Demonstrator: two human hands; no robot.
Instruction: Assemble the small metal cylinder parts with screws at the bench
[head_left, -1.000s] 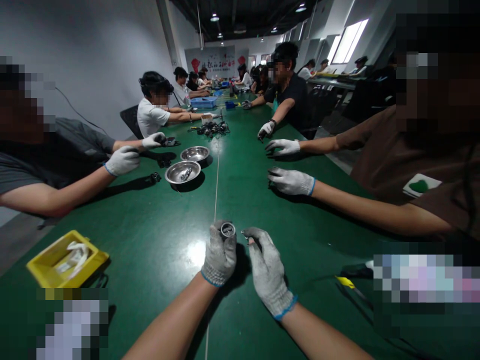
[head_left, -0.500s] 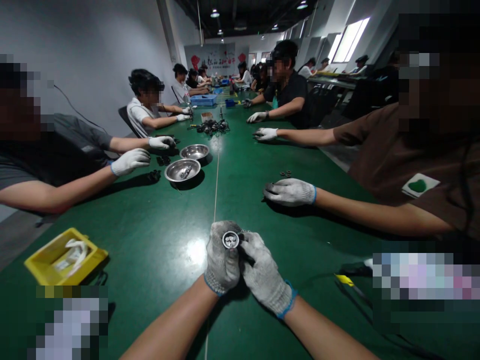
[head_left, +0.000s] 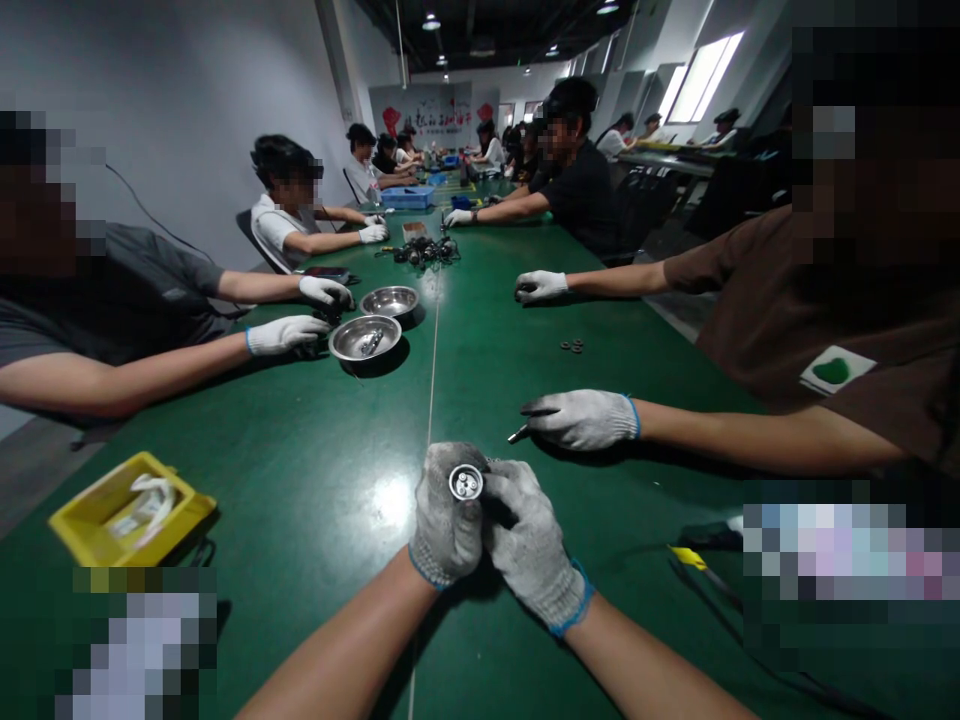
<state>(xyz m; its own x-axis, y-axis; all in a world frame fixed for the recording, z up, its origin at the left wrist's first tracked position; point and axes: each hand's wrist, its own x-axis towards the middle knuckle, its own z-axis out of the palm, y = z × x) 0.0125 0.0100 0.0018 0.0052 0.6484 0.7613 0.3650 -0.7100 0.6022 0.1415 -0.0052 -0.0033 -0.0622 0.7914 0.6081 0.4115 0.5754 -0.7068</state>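
Note:
My left hand (head_left: 448, 525), in a soiled white knit glove with a blue cuff, is closed around a small round metal gear housing (head_left: 466, 484). The open face of the housing points up at me, showing small round gears inside a bright ring. My right hand (head_left: 527, 540), gloved the same way, has its fingers bent and pressed against the housing's right side. Both hands meet just above the green table (head_left: 337, 480). The lower part of the housing is hidden in the gloves.
Two steel bowls (head_left: 365, 341) stand ahead on the left, the nearer with metal parts in it. A yellow bin (head_left: 135, 510) sits at left. A co-worker's gloved hand (head_left: 581, 419) holds a thin metal piece at right. Several small rings (head_left: 574, 346) and a dark parts pile (head_left: 426, 252) lie beyond.
My hands and the gear housing stay almost in place; the housing's face has turned slightly. The right co-worker's near hand has come nearer with a metal piece; the left co-worker's hand reached toward the bowls.

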